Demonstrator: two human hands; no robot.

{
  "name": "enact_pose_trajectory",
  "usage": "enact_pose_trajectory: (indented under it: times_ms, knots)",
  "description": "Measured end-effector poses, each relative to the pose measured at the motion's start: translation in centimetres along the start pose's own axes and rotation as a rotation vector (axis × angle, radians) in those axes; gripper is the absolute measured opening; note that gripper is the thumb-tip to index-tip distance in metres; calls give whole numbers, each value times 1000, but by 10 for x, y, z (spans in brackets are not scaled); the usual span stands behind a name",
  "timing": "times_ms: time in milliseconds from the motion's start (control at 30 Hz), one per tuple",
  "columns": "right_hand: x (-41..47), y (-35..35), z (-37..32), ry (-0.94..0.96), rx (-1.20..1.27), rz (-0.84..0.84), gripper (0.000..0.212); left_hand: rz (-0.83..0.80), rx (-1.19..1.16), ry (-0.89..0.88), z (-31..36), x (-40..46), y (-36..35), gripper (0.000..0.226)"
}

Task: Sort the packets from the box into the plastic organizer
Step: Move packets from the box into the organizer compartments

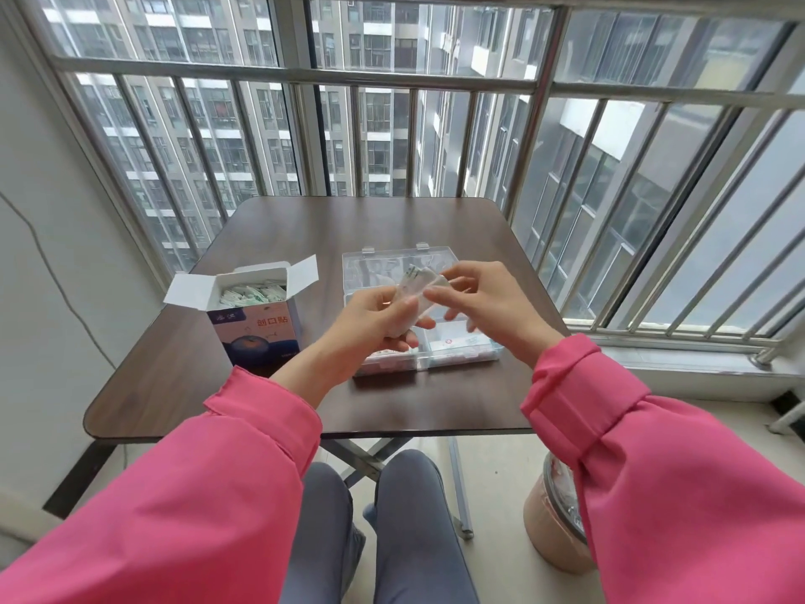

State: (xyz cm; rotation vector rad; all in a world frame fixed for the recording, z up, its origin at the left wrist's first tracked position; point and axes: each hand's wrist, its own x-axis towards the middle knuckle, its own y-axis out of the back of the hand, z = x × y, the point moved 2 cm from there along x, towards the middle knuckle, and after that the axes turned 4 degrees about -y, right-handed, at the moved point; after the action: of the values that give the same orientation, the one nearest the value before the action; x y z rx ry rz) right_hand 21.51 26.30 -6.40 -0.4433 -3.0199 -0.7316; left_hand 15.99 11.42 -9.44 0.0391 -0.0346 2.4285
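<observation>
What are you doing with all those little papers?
A person is sorting small packets. The left hand holds a bunch of packets above the clear plastic organizer, and the right hand touches them with its fingertips. The open box beside it on the table still has more packets inside. Some organizer compartments already hold packets.
</observation>
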Motion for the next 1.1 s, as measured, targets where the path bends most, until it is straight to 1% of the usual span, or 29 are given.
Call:
enact_pose_trajectory:
  times_ms: [67, 100, 133, 233, 333, 400, 500, 567, 667, 767, 833, 933, 1000, 1100]
  knots:
    - [0, -2, 1, 9, 60, 24, 13, -19, 12, -16, 2, -2, -2, 16]
    - [0, -3, 2, 9, 83, 32, 11, -10, 12, -25, 3, -4, -1, 18]
    - [-1, -3, 1, 7, 106, 33, 7, 3, 10, -31, 4, -4, 0, 18]
    - [-4, -2, 0, -1, 137, 64, 12, 10, -13, -20, 7, -6, 1, 10]
    - [-5, -2, 0, -6, 175, 68, 12, -11, -32, 7, 9, -7, 0, 22]
    - [-6, -3, 0, -12, 227, 63, 10, -28, -10, 18, 10, -9, 1, 23]
    - [-6, -5, 0, -22, 208, 49, 11, -26, -7, 30, 11, -11, 3, 24]
    - [-7, -8, 1, -57, 198, 46, 14, -10, -24, 33, 13, -12, 4, 23]
    - [-8, -11, 1, -117, 227, 55, 11, 35, 1, 13, 13, -13, 8, 25]
    - [-8, -15, 0, -145, 230, 59, 16, 66, 15, -6, 11, -14, 13, 26]
    - [-6, -15, -1, -150, 268, 51, 22, 98, -5, -12, 10, -15, 15, 20]
    - [-3, -13, -2, -160, 415, 80, 31, 164, -13, -20, 9, -15, 21, 11]
    - [-2, -12, -3, -168, 495, 109, 29, 173, 6, -18, 8, -15, 25, 12]
    - [-1, -15, -4, -185, 572, 97, 18, 200, 80, -18, 5, -14, 29, 12]
